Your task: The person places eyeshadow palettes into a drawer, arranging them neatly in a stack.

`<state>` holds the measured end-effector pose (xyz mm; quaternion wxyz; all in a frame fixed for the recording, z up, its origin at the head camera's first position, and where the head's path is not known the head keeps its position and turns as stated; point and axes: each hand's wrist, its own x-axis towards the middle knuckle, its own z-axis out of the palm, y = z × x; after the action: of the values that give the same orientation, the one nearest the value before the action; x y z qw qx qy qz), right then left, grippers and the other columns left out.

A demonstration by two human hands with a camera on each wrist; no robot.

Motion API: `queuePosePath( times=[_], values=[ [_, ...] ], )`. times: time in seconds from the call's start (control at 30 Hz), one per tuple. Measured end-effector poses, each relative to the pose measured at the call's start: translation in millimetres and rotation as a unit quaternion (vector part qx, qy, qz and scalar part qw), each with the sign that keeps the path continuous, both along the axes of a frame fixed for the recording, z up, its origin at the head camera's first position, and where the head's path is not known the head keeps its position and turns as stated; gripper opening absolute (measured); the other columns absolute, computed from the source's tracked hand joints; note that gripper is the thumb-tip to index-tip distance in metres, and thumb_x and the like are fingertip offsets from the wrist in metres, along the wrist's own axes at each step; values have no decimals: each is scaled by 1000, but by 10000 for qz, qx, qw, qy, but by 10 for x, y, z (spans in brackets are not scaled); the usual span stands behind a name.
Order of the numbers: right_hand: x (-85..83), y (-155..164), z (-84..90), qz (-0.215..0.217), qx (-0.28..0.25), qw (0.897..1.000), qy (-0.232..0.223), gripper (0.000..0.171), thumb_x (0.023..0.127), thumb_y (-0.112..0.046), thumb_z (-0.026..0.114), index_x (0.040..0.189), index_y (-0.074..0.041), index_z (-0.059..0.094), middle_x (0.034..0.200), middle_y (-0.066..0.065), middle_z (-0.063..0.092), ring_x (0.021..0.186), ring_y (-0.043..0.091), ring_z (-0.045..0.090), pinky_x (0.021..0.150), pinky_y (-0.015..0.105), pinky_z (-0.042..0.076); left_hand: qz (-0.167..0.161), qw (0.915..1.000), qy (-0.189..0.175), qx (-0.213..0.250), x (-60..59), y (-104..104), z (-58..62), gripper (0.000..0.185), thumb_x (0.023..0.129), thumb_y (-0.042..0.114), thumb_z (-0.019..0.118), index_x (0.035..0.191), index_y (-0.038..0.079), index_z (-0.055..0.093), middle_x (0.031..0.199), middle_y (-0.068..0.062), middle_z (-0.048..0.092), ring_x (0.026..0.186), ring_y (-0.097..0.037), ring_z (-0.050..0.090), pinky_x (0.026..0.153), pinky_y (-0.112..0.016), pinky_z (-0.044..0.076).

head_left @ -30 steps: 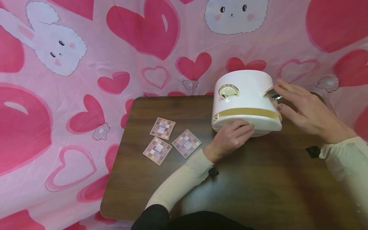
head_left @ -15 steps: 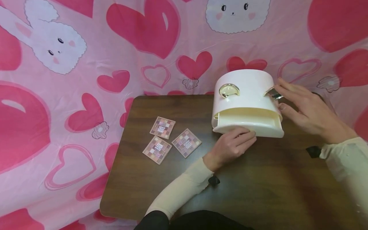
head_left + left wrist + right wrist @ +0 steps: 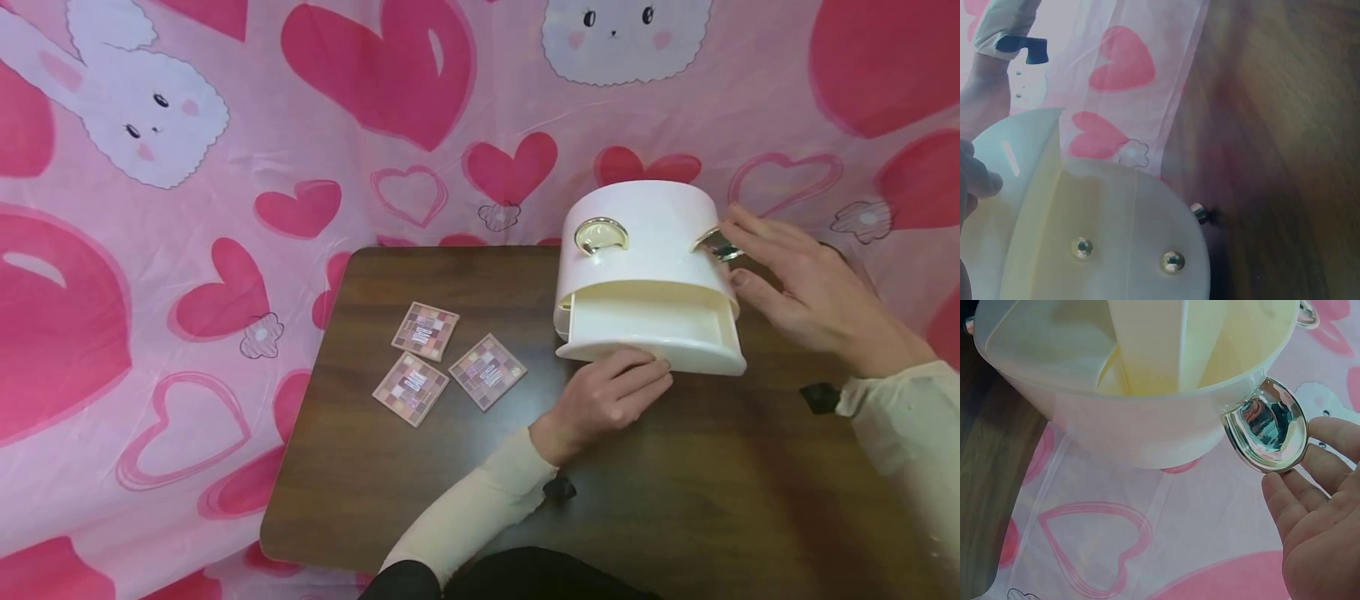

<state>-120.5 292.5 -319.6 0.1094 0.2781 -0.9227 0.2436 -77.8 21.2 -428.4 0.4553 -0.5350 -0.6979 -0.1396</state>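
A white rounded storage box [image 3: 645, 225] stands at the table's back right, with two shiny gold ear-shaped pieces on top. Its upper drawer [image 3: 701, 357] is pulled out and the part of its inside that shows is bare. My left hand [image 3: 607, 396] grips the middle of the drawer front with curled fingers, which hide that spot. The left wrist view shows two gold ball knobs [image 3: 1173, 262] on the fronts below. My right hand [image 3: 810, 287] has its fingers extended, the tips touching the rim of the right gold ear [image 3: 1272, 428].
Three square eyeshadow palettes, one at the back [image 3: 425, 331], one in front [image 3: 411, 388] and one to the right [image 3: 488, 372], lie on the brown wooden table [image 3: 420, 492]. A pink heart-and-rabbit cloth [image 3: 300, 125] hangs right behind and to the left.
My left hand has drawn the upper drawer out toward me, from a narrow gap to well out. The right hand stays at the gold ear and the palettes have not moved.
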Motion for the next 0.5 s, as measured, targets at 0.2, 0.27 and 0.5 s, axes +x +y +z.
queuePosePath(
  times=[0.2, 0.27, 0.5],
  values=[
    [3, 5, -12, -23, -3, 10000, -91, 58, 98, -20, 59, 153, -9, 42, 161, 9, 32, 146, 33, 30, 119, 51, 20, -64, 10000, -49, 10, 72, -7, -11, 18, 98, 7, 64, 109, 6, 79, 113, -6, 74, 102, -19, 67, 104, -30, 45],
    [2, 5, -11, -30, -14, 9999, -104, 58, 98, -19, 60, 153, -9, 43, 161, 9, 32, 146, 33, 30, 119, 51, 20, -49, 9999, -92, 3, 103, -11, -9, 18, 98, 7, 64, 109, 6, 79, 113, -6, 74, 103, -19, 67, 104, -30, 45],
    [13, 0, -11, -88, 34, 9999, -133, 59, 99, -21, 59, 154, -11, 41, 162, 7, 30, 146, 34, 29, 119, 53, 19, -4, 9999, -137, 4, 177, -16, -12, 18, 98, 8, 65, 111, 8, 78, 115, -5, 73, 105, -18, 67, 106, -30, 43]
  ],
)
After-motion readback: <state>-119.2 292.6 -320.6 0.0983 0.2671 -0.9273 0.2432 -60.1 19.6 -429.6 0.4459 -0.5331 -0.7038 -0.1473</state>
